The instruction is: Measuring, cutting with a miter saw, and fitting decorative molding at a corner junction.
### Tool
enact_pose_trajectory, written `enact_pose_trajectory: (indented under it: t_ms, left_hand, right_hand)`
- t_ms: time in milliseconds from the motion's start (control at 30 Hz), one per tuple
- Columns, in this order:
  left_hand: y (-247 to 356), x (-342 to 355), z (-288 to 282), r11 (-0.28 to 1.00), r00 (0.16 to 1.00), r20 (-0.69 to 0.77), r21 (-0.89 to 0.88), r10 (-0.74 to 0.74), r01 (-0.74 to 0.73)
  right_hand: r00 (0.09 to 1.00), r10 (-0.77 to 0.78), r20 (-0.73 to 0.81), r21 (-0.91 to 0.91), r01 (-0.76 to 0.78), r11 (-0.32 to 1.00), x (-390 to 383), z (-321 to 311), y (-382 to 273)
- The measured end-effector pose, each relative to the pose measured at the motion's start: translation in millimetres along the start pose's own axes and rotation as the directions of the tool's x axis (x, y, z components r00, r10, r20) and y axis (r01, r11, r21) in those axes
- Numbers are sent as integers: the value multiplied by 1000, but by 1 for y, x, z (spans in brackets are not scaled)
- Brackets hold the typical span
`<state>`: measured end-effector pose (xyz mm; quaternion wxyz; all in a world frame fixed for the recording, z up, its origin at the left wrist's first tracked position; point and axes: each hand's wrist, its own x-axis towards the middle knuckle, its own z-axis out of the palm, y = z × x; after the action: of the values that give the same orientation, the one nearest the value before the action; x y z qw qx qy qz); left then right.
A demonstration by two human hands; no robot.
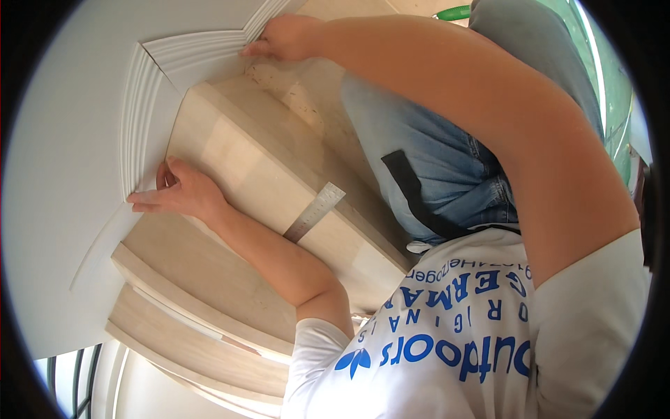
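Note:
White ribbed moulding lies against the pale wall in angled lengths above the stair. My left hand is closed at the lower end of the near length, its fingertips on the edge and some fingers partly hidden. At the far end, my right hand grips the moulding beside a second corner, thumb below and fingers above. A thin gap shows at the corner between the two hands. A steel ruler lies across the wooden step, partly behind my left forearm.
Pale wooden stair treads descend toward the lower left, where dark railing bars stand. Dusty debris lies on the tread near my right hand. My jeans-clad leg rests beside the steps. A green-handled tool lies at the top.

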<state>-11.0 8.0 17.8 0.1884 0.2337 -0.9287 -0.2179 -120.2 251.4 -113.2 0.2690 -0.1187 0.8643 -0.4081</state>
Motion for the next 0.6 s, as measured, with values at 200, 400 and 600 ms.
enact_pose_trajectory:
  t_ms: [200,400,600]
  left_hand:
    - [-2,-1,1,1000,1000,13,19,-7,7]
    - [-3,-2,2,1000,1000,21,-13,-21,22]
    - [-3,0,2,999,1000,-8,-36,-3,2]
  right_hand:
    - [996,-83,-34,97,85,992,2,1,11]
    - [991,-133,-22,104,135,985,-2,-2,11]
    - [999,-17,32,225,10,974,4,-2,9]
